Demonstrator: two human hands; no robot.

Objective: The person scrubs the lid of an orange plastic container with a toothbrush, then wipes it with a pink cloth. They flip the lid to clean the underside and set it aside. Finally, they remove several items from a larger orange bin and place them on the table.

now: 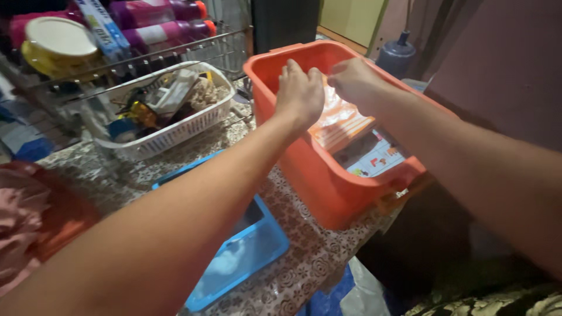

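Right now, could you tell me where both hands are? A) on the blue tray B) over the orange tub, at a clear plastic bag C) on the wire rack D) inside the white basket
B: the left hand and right hand meet above the orange tub, pinching a clear plastic bag.

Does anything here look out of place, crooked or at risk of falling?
Yes. The orange tub sits at the corner of the patterned counter, and its near end seems to hang past the edge. Both hands, left and right, reach into it over a clear plastic bag. Nothing looks spilled.
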